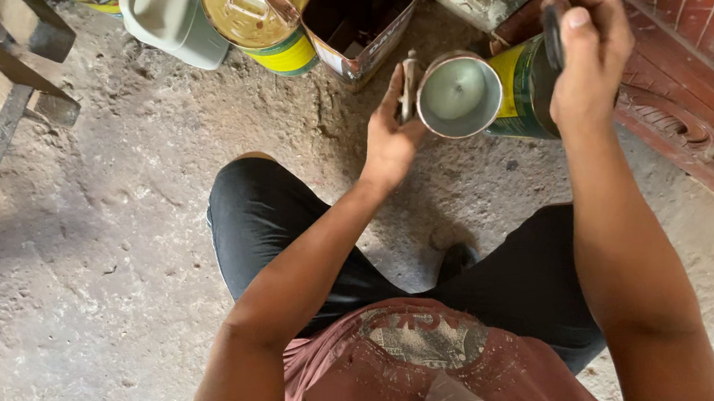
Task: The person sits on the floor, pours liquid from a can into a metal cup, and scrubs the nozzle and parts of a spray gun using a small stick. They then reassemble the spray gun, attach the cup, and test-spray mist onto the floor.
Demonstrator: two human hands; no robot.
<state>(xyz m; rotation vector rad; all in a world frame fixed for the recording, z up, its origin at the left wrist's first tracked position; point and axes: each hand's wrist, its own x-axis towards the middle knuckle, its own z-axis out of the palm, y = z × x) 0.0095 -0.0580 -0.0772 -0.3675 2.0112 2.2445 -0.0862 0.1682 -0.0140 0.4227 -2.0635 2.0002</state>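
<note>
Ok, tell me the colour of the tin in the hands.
Green and yellow tin, with a silvery open rim; the head view shows it.

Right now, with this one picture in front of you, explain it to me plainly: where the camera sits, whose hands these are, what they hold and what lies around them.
There is no machine here. The single picture comes from a camera worn on a person's head, looking down at their own arms, black trousers and reddish shirt as they squat on a rough concrete floor.

The left hand steadies the open rim of a round metal tin with a yellow and green label, tilted so its pale inside faces the camera. A thin pale strip is pinched in that hand; what it is cannot be told. The right hand is closed around a dark handle above the tin.

Behind stand a larger yellow-labelled tin with a metal lid, a grey plastic canister and an open orange carton. A carved reddish wooden panel lies at right.
</note>
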